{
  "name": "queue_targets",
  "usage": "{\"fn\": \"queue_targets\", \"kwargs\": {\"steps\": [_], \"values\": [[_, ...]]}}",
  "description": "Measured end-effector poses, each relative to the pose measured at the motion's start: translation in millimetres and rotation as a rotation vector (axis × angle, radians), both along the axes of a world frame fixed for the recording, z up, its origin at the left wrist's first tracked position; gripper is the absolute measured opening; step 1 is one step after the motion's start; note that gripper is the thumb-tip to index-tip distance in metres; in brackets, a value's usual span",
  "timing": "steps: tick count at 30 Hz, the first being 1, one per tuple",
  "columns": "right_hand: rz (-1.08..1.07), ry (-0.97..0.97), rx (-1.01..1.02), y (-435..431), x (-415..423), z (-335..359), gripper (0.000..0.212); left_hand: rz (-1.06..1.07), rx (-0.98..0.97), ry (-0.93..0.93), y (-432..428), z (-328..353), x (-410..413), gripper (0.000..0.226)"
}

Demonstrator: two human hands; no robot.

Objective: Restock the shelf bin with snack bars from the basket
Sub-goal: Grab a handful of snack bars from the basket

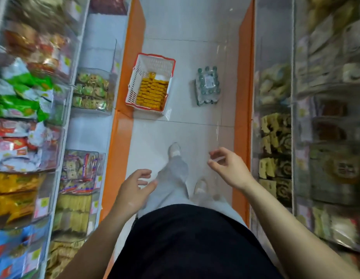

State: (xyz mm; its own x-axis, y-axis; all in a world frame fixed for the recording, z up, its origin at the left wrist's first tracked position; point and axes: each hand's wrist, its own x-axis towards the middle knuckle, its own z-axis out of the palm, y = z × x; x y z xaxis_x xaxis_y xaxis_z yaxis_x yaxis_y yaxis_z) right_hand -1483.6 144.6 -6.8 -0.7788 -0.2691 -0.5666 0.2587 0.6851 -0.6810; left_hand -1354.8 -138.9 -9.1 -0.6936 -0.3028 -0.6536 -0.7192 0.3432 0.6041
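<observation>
**Q:** Where are the snack bars?

**A:** In a white basket with a red rim [155, 56]. It stands on the pale tiled floor [185, 23] ahead of the person, against the orange base strip [122, 125] of the left-hand shelving. Yellow snack bars [152, 93] lie in neat rows across the end of the basket nearer the person.

**Q:** What else is in the aisle?

**A:** A shrink-wrapped pack of water bottles [207, 85] sits on the floor to the right of the basket, apart from it, with tile between the two. Only floor tile separates the person's forward shoe [174, 150] from the basket. The aisle is narrow, with shelving close on both sides.

**Q:** What is on the shelves?

**A:** The left shelving carries clear bins [91, 91] of wrapped biscuits, with bright green, red and yellow packets on the shelves beyond them. The right shelving [275, 137] holds stacked brown and yellow packs and is heavily blurred.

**Q:** And the hands?

**A:** Both are raised in front of the person's black top [195, 238] and grey trousers [173, 174], well short of the basket. The left hand [132, 190] has its fingers spread and loosely curled, with nothing in it. The right hand [229, 168] has its thumb and forefinger close together around a faint glint. It cannot be told whether they pinch something transparent.
</observation>
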Motion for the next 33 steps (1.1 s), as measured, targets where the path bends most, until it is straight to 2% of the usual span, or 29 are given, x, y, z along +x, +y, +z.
{"fn": "queue_targets", "kwargs": {"steps": [3,8,13,18,25,33], "values": [[0.021,0.0,0.02,-27,-60,-9,0.027,0.018,0.013,0.003,-23,-16,-58,0.028],[-0.032,-0.077,0.058,-32,-121,0,0.024,-0.074,0.037,0.003,-43,-19,-180,0.03],[-0.165,-0.138,0.1,-2,-172,7,0.018,-0.202,0.058,0.088,-20,-8,-323,0.033],[-0.21,-0.167,0.11,25,-256,-15,0.02,-0.255,0.061,0.055,16,-24,-437,0.03],[-0.094,-0.134,0.105,27,-426,-9,0.02,-0.13,0.031,-0.004,18,-15,-524,0.035],[0.102,-0.061,0.122,-56,-587,3,0.019,0.11,0.057,0.004,-46,-22,-591,0.033]]}}
